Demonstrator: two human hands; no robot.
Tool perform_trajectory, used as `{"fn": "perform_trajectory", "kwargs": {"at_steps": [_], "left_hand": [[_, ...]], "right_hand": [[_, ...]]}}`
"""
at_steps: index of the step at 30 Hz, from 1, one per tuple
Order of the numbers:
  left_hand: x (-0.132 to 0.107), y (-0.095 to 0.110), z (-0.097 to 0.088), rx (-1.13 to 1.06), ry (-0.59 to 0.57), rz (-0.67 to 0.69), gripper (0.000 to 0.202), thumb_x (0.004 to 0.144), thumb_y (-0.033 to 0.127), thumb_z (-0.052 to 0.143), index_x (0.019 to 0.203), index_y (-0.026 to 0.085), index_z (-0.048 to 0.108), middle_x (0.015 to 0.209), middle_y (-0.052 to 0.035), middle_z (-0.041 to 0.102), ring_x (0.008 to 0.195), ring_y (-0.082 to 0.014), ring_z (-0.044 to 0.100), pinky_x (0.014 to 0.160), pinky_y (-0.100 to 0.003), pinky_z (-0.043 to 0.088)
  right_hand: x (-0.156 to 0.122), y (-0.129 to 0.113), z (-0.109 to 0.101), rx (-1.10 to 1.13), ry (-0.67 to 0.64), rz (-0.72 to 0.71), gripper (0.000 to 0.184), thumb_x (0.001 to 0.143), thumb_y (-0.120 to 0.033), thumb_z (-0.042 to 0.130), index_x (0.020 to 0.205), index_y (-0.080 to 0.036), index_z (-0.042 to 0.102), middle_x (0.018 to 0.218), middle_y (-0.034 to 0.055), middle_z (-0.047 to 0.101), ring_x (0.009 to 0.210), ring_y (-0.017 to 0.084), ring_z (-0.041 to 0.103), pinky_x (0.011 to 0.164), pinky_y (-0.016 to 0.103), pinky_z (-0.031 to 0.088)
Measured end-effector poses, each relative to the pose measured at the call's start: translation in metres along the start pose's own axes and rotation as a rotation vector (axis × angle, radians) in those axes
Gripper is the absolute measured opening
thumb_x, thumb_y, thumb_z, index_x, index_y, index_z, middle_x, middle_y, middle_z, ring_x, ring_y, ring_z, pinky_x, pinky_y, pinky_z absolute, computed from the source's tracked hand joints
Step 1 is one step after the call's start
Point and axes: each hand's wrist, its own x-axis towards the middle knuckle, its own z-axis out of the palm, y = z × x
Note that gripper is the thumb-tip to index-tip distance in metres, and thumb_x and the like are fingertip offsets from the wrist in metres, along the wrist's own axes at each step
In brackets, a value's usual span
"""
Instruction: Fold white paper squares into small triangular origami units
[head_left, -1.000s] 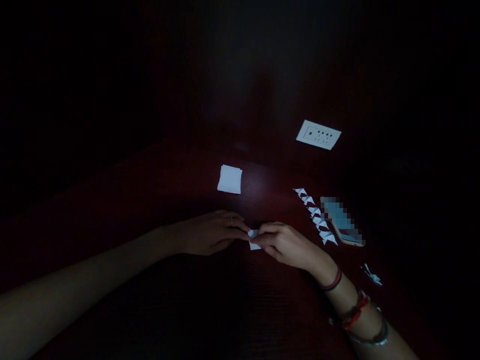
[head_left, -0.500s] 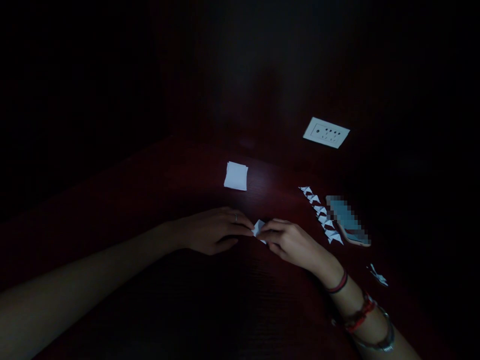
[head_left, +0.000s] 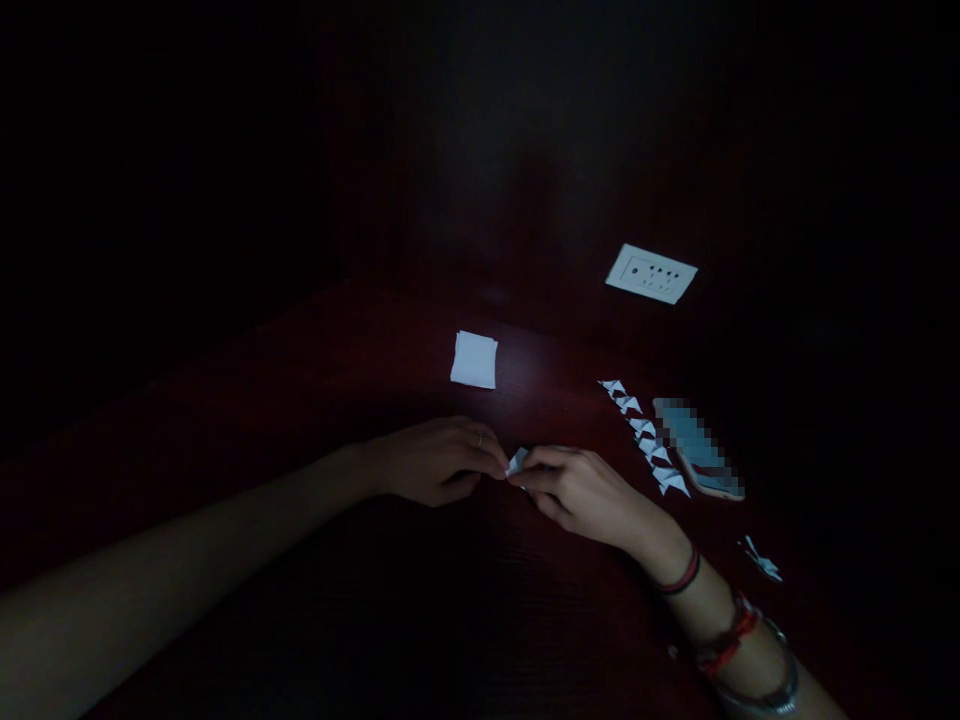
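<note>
A small folded piece of white paper (head_left: 516, 461) lies low over the dark red table between my two hands, partly covered by fingers. My left hand (head_left: 442, 462), with a ring on one finger, has its fingertips closed at the paper's left corner. From the other side, my right hand (head_left: 589, 492) pinches the paper, its index finger lying across the lower part. Behind them rests a stack of square white paper sheets (head_left: 474, 360). To the right runs a slanting row of several folded white paper pieces (head_left: 643, 432).
A phone (head_left: 697, 450) lies beside the row on its right. Closer in, a small white paper piece (head_left: 763, 560) sits to the right of my right forearm. A white socket plate (head_left: 651, 274) is on the back wall. The surroundings are very dark.
My right index finger has slid slightly left and down across the paper, covering more of it. My left fingertips stay at its left corner. The whole view has shifted slightly.
</note>
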Motion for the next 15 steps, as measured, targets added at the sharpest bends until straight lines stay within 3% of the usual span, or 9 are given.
{"fn": "perform_trajectory", "kwargs": {"at_steps": [15], "left_hand": [[0.000, 0.000, 0.002, 0.028, 0.009, -0.023, 0.042, 0.068, 0.004, 0.047, 0.105, 0.022, 0.053, 0.108, -0.0023, 0.055, 0.103, -0.0184, 0.045, 0.091, -0.034, 0.035]], "right_hand": [[-0.013, 0.003, -0.014, 0.099, -0.113, -0.039, 0.027, 0.075, -0.008, 0.044, 0.090, -0.017, 0.064, 0.098, 0.0037, 0.058, 0.086, 0.014, 0.056, 0.077, 0.026, 0.045]]}}
